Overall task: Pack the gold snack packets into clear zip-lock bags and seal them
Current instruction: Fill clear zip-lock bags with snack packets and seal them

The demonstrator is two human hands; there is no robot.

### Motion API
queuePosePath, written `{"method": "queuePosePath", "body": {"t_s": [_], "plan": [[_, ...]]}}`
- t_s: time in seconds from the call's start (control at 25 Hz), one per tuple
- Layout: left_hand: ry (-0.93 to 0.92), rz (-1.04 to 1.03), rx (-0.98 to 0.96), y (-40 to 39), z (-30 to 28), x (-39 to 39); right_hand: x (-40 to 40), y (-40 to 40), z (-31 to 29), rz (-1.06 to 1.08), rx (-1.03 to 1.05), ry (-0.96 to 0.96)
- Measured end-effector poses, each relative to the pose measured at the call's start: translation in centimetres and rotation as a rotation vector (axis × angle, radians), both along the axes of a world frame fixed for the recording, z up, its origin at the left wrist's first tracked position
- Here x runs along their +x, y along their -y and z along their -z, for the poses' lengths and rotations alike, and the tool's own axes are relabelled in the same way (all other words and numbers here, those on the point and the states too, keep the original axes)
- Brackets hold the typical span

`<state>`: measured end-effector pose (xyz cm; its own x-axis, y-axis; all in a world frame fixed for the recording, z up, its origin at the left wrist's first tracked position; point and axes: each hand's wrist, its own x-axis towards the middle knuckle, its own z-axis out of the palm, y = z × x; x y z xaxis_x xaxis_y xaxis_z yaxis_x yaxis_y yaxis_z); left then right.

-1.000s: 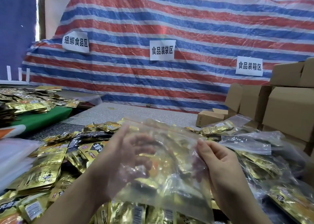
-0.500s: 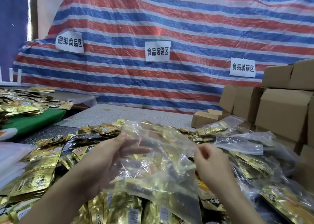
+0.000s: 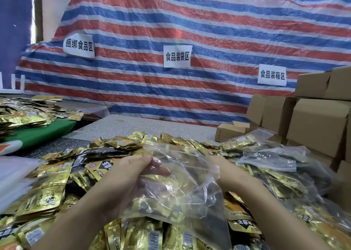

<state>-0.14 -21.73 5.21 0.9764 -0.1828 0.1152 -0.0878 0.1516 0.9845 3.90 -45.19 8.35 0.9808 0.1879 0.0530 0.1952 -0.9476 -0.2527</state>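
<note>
Nearest the camera, below both forearms, a row of gold snack packets (image 3: 152,236) stands on edge, barcodes facing up. Just above them the left hand (image 3: 125,175) is closed on the left side of a clear zip-lock bag (image 3: 180,185), thumb on the near face close to the bag's top edge and the other fingers behind the film, showing through it. The right hand (image 3: 228,172) sits at the bag's right side, mostly behind the crumpled plastic; its fingers are curled on the film, though how firmly they pinch it cannot be told. The bag hangs between the two hands with gold packets already inside, gathered in its lower half, and its mouth points away from the person.

Left of the left hand lies a loose heap of gold packets (image 3: 49,191) spread over the worktop (image 3: 133,126), some with black labels. Further left is a stack of pale plastic film (image 3: 13,175). Right of the right hand lie filled zip-lock bags (image 3: 281,175), overlapping one another.

Beyond the hands the packet heap ends and bare speckled worktop begins. Past the filled bags, brown cardboard boxes (image 3: 319,128) are stacked, with one small carton (image 3: 229,132) in front of them. Far left, a second pile of gold packets (image 3: 24,113) rests on a green surface (image 3: 39,132).

At the back hangs a red, blue and white striped tarpaulin (image 3: 190,21) carrying three white paper signs (image 3: 177,56) printed with Chinese characters.
</note>
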Motion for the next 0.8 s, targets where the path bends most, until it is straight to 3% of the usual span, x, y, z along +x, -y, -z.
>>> {"method": "queuePosePath", "body": {"t_s": [0.12, 0.2, 0.28, 0.36, 0.44, 0.52, 0.8], "plan": [[0.056, -0.054, 0.040, 0.6, 0.3, -0.2, 0.9, 1.9, 1.7, 0.134, 0.145, 0.012], [0.108, -0.107, 0.096, 1.1, 0.5, -0.3, 1.0, 3.2, 2.8, 0.209, 0.400, -0.028], [0.118, -0.146, 0.093, 1.3, 0.7, -0.2, 0.4, 4.1, 2.9, 0.287, 0.763, -0.025], [0.108, -0.140, 0.061, 1.3, 0.8, -0.3, -0.3, 4.7, 2.2, 0.286, 1.259, -0.045], [0.132, -0.094, 0.053, 1.3, 0.9, -0.4, -1.5, 4.7, 1.2, 0.083, 1.812, -0.151], [0.168, -0.064, 0.076, 1.4, 1.0, -0.7, -2.6, 4.2, 0.7, -0.134, 2.102, -0.206], [0.235, 0.026, 0.102, 1.5, 0.3, -2.0, -3.0, 0.8, 2.4, -0.224, 1.967, -0.134]]}}
